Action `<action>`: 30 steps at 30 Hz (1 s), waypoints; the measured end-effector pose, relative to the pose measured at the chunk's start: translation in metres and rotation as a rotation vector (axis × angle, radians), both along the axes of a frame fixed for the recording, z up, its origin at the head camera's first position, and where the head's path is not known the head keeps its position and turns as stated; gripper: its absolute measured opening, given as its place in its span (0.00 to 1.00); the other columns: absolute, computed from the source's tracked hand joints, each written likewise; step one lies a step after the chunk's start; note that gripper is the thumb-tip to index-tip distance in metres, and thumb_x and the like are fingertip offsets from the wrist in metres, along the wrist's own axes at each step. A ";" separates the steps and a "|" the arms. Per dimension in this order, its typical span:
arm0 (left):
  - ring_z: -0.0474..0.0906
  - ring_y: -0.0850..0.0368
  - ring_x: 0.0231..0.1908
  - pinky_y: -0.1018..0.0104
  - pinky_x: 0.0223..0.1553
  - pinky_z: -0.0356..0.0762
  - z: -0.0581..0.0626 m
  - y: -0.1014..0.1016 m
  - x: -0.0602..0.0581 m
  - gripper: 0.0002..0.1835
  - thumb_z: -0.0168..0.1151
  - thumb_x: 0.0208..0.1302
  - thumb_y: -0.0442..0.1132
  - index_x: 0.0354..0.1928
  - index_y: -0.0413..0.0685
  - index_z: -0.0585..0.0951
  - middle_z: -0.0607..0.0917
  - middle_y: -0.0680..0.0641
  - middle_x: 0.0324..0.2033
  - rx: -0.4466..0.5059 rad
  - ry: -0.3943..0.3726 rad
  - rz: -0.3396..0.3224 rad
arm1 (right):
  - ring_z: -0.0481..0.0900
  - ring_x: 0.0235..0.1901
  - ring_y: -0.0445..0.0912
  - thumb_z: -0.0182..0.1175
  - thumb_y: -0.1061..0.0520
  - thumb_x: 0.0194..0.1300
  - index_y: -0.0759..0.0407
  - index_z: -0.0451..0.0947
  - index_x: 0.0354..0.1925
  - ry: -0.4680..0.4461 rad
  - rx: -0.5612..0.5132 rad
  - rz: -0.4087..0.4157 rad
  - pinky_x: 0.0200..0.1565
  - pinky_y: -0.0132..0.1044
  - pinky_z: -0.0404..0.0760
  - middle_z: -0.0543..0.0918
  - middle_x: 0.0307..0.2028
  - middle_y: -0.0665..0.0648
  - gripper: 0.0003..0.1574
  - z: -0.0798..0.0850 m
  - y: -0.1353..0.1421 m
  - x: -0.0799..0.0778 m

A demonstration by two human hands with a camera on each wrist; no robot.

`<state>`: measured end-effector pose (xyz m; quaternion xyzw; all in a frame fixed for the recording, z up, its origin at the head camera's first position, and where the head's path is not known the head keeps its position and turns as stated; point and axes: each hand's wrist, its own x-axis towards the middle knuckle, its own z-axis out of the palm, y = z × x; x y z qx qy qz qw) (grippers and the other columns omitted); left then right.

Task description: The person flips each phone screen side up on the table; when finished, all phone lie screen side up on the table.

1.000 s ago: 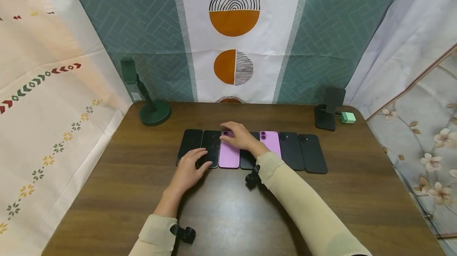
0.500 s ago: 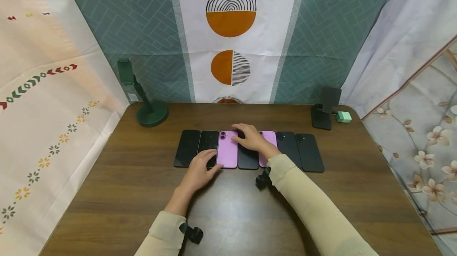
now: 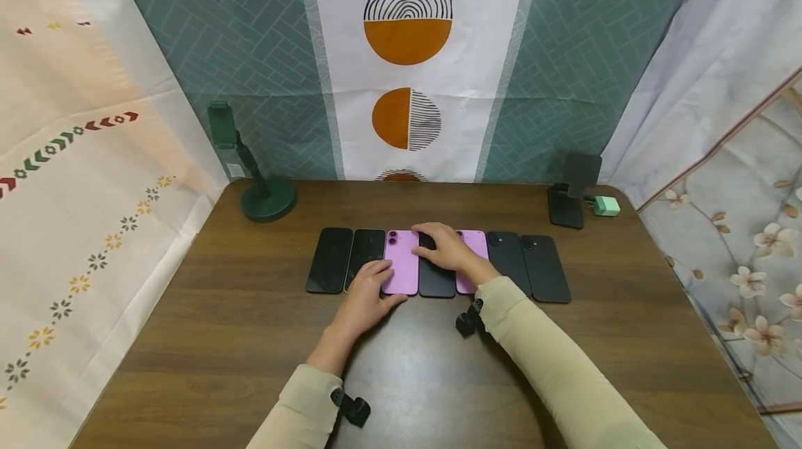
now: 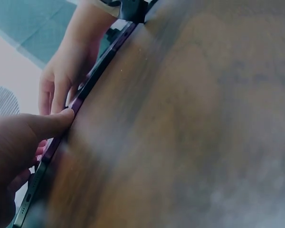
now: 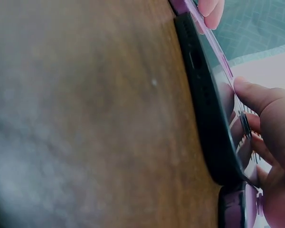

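Note:
Several phones lie side by side in one row. My left hand (image 3: 366, 296) rests at the lower left of a purple phone (image 3: 402, 264), fingers over its left side. In the left wrist view its thumb (image 4: 57, 124) touches the phone's near edge. My right hand (image 3: 446, 248) is over the upper part of a black phone (image 3: 436, 283), its fingers loosely bent. In the right wrist view its thumb (image 5: 251, 92) reaches the purple phone's side, just past the black phone (image 5: 204, 104). A second purple phone (image 3: 477, 243) is partly hidden under the right wrist.
Two black phones (image 3: 329, 261) end the row at left, and two dark ones (image 3: 546, 268) at right. A green phone stand (image 3: 268, 200) stands at the back left. At the back right are a black stand (image 3: 567, 207) and a mint charger plug (image 3: 606, 206).
Both hands have slid right along the row: the left from the second black phone to the purple one, the right from the purple phone to the black one beside it.

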<state>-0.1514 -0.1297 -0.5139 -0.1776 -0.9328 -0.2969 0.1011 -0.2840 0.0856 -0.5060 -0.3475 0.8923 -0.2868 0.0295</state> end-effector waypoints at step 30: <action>0.68 0.42 0.69 0.50 0.71 0.64 -0.005 0.004 0.001 0.30 0.73 0.62 0.45 0.61 0.32 0.80 0.77 0.37 0.64 0.049 -0.012 0.019 | 0.76 0.61 0.52 0.52 0.74 0.66 0.58 0.80 0.54 -0.204 -0.258 -0.150 0.65 0.52 0.70 0.83 0.55 0.59 0.24 0.003 -0.005 -0.005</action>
